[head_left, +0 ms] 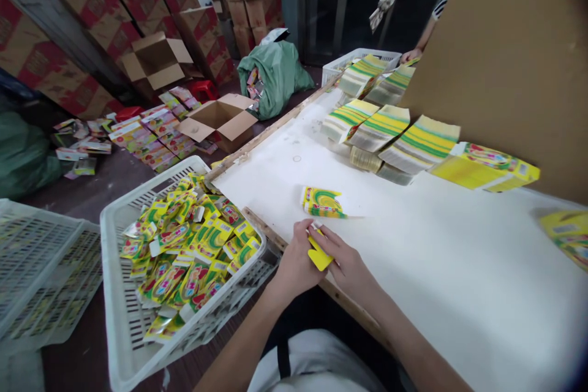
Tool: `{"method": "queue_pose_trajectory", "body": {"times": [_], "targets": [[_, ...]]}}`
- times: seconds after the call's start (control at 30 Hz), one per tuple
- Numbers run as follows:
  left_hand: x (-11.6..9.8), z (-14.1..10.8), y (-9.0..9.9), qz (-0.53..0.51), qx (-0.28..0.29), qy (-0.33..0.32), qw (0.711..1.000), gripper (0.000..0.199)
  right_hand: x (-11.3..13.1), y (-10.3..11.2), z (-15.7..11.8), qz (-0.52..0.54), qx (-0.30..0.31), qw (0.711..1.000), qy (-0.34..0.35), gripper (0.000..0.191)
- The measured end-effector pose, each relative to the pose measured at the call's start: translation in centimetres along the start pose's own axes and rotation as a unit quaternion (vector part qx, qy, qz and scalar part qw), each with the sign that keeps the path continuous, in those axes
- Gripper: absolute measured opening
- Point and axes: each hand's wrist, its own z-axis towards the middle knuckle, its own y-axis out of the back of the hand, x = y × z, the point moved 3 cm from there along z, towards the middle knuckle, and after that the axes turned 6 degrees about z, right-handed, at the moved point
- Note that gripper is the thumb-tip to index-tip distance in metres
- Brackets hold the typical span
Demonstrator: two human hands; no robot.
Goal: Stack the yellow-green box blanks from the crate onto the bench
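Both of my hands are closed around one small yellow carton at the table's near edge. My left hand grips its left side, and my right hand has its fingers over the top. A yellow flap of the carton sticks out toward me. Just beyond my fingers, a printed yellow-and-green carton lies on the white table. On my left stands a white plastic basket, heaped with small yellow-and-green cartons.
Stacks of flat cartons line the table's far side beside a large cardboard sheet. Another person's hand shows at the back. Open boxes, a green sack and a second basket stand on the floor.
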Motion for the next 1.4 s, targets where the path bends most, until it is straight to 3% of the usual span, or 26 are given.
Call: {"method": "queue_pose_trajectory", "body": {"times": [0.07,0.13,0.27,0.43,0.53,0.6,0.7,0.77,0.83,0.9,1.0,1.07,1.13,1.2,1.27,1.4], "targets": [[0.0,0.1,0.5,0.035,-0.032,0.013,0.999,0.067,-0.5,0.6,-0.1,-0.023,-0.056,0.998,-0.013,0.058],[0.1,0.1,1.0,0.069,-0.024,0.024,0.997,0.056,-0.8,0.9,-0.1,-0.036,-0.067,0.997,-0.022,0.06],[0.4,-0.2,2.1,0.087,0.01,0.024,0.996,0.051,-0.3,1.2,-0.1,-0.074,0.03,0.997,0.008,0.058],[0.3,-0.2,2.5,0.082,0.024,0.015,0.996,0.052,0.8,2.2,0.3,-0.084,0.079,0.993,0.022,0.044],[0.0,0.2,2.7,0.084,0.002,0.02,0.996,0.053,1.3,1.3,1.1,-0.071,0.016,0.997,0.01,0.035],[0.3,0.4,3.3,0.086,-0.015,0.031,0.996,0.053,1.2,0.4,1.8,-0.053,-0.049,0.997,-0.002,0.045],[2.7,0.1,5.7,0.096,-0.03,0.065,0.993,0.049,-0.4,-0.1,3.1,-0.074,-0.072,0.994,-0.035,0.072],[5.6,-0.6,8.4,0.156,-0.087,0.121,0.976,0.051,-2.3,1.3,3.9,-0.171,-0.121,0.975,-0.077,0.064],[8.5,-1.8,11.3,0.271,-0.18,0.184,0.928,0.07,-4.5,3.2,4.5,-0.213,-0.175,0.955,-0.108,0.056],[10.6,-2.8,12.7,0.283,-0.206,0.244,0.904,0.078,-6.2,4.7,4.9,-0.234,-0.184,0.947,-0.122,0.049],[10.9,-3.0,10.9,0.126,-0.177,0.241,0.946,0.061,-7.3,5.6,5.3,-0.245,-0.18,0.945,-0.123,0.041],[9.1,-2.4,7.8,-0.025,-0.136,0.198,0.97,0.051,-6.9,5.6,5.3,-0.242,-0.182,0.945,-0.121,0.038],[6.8,-1.4,4.3,-0.166,-0.076,0.18,0.967,0.052,-5.6,5.5,5.0,-0.226,-0.18,0.95,-0.117,0.032],[4.5,-0.3,1.4,-0.31,-0.035,0.186,0.932,0.054,-3.9,5.0,4.3,-0.193,-0.152,0.964,-0.103,0.023],[2.6,0.7,-0.4,-0.441,-0.036,0.169,0.881,0.049,-2.1,4.2,3.3,-0.151,-0.106,0.98,-0.08,0.015],[0.3,2.1,-1.0,-0.613,-0.09,0.146,0.771,0.04,-0.4,2.5,1.3,-0.044,-0.072,0.994,-0.067,0.012]]}}
